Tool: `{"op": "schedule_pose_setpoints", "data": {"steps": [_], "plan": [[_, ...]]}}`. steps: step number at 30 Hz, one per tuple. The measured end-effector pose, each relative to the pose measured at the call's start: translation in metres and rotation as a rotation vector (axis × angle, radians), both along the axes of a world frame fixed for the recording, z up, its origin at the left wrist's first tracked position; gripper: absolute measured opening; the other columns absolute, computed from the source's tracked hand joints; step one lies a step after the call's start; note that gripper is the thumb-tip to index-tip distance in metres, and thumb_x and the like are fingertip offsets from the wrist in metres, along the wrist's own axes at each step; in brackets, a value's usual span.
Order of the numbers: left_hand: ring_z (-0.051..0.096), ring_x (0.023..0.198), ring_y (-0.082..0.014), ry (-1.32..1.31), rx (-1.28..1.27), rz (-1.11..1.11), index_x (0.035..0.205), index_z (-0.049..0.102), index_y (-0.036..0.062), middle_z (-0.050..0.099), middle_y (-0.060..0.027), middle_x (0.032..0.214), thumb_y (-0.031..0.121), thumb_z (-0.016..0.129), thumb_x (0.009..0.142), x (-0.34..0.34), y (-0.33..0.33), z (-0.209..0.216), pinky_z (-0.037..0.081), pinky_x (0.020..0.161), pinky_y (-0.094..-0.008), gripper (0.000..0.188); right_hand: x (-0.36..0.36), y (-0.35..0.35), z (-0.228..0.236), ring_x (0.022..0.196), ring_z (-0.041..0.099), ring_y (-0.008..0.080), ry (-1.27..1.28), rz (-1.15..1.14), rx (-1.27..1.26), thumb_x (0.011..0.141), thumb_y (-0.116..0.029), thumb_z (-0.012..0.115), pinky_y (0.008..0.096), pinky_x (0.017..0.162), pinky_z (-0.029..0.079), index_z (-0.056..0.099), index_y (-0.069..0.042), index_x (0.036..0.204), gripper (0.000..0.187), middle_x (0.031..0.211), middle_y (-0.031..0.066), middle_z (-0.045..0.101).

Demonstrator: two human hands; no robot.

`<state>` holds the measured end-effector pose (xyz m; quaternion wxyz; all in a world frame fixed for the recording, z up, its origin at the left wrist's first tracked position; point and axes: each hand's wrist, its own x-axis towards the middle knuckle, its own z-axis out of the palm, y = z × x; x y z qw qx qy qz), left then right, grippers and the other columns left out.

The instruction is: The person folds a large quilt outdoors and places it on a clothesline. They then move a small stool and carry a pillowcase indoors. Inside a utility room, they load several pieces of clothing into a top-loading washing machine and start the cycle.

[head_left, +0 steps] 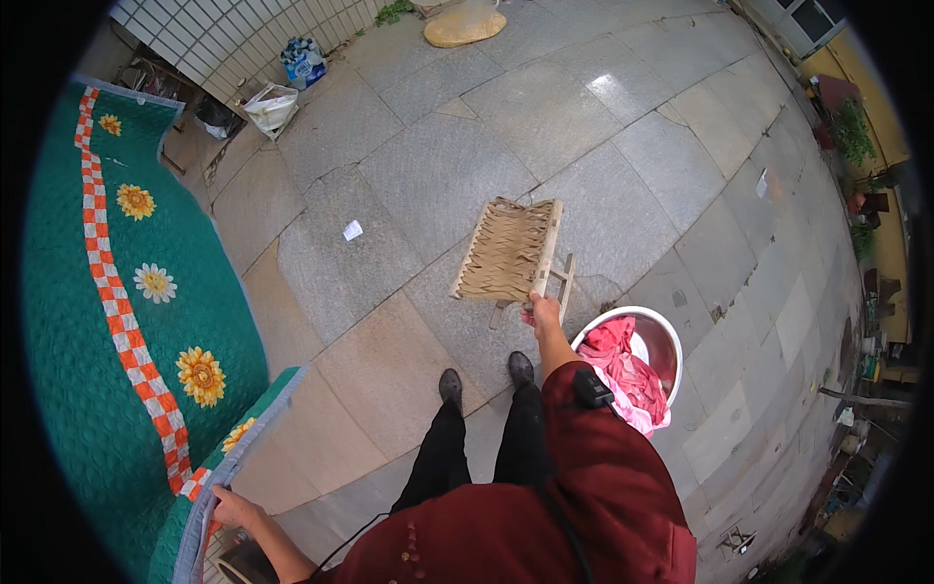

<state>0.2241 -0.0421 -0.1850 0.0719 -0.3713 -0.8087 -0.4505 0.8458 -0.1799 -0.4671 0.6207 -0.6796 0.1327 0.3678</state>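
My left hand (232,508) is closed on the grey-edged border of a green quilt (199,302) with yellow and white flowers and an orange-and-white checked band. The quilt hangs down along my left side. Ahead of my feet, my right hand (546,313) grips the near end of a wooden frame rail on a small folding stool (506,251). Its seat is woven from tan straps, and part of its crossed legs shows at the right. Whether those legs touch the ground is hard to tell.
Right of my feet stands a white basin (675,350) with pink and red cloth (623,365) in it, some draped over the rim. A white scrap (352,231) lies on the stone paving. Farther off are a white bag (271,109), a yellowish sack (465,27) and potted plants (852,134).
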Motion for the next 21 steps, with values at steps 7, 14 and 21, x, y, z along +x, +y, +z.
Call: {"op": "schedule_pose_setpoints", "data": {"steps": [7,14,21], "plan": [[0.064,0.081,-0.0219,-1.044,0.203,0.079,0.112,0.052,-0.0025,0.061,-0.0151,0.099,0.013,0.055,0.086,0.044,-0.048,-0.057,0.057,0.062,-0.0293,0.03,0.037,-0.061,-0.022,0.081,0.065,0.0298,0.185,0.376,-0.164,0.086,-0.015,0.058,0.0411,0.067,0.056,0.052,0.0,0.112,0.031,0.097,0.0136,0.059],[0.064,0.089,-0.0274,-1.695,-0.058,0.059,0.11,0.047,-0.0092,0.061,-0.0175,0.102,0.018,0.053,0.09,0.07,-0.134,-0.089,0.057,0.076,-0.0324,0.035,0.056,-0.159,0.024,0.068,0.066,0.0251,0.166,0.413,-0.191,0.086,-0.016,0.059,0.0365,0.058,0.055,0.055,-0.003,0.11,0.027,0.084,0.0119,0.064],[0.065,0.092,-0.029,-1.857,-0.087,-0.312,0.109,0.048,-0.01,0.062,-0.021,0.105,0.019,0.055,0.09,0.05,-0.24,-0.079,0.057,0.078,-0.0321,0.036,0.07,-0.228,0.002,0.059,0.064,0.0227,-0.161,0.44,-0.397,0.08,-0.015,0.064,0.035,0.053,0.052,0.063,0.003,0.086,0.019,0.069,0.0112,0.064]]}}
